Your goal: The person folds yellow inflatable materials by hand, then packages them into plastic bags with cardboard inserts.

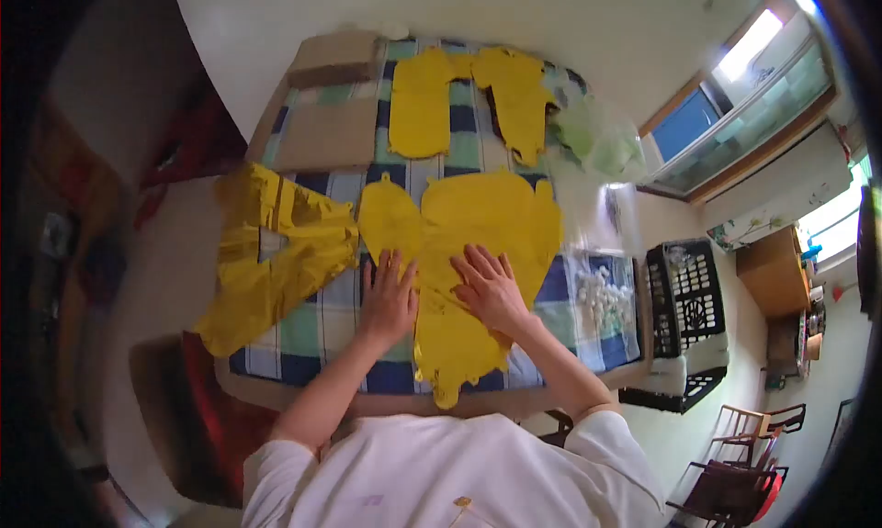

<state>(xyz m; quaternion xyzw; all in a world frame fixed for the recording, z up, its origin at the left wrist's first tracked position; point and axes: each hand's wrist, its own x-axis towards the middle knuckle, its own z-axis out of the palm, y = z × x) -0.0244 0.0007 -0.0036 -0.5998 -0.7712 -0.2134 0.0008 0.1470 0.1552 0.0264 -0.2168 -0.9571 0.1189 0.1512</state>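
A large flat yellow foil piece with small tabs, like an uninflated foil balloon point(487, 216), lies spread over the table in front of me. My right hand point(494, 291) rests palm down on its middle, fingers stretched out. My left hand point(390, 298) lies flat at its left edge, fingers pointing away from me and slightly apart. To the left, a shinier, creased yellow foil piece point(303, 294) with a small cut-out hangs partly past the table edge. Two more flat yellow shapes, a rounded one point(420, 106) and an irregular one point(516, 101), lie at the far side.
A checked cloth point(317, 331) covers the table. Cardboard pieces point(328, 133) lie at the far left. Clear plastic point(602, 211) and a bag of small white pieces point(604, 298) are on the right. Black plastic crates point(684, 298) stand beyond the right edge, with wooden chairs point(735, 468) farther off.
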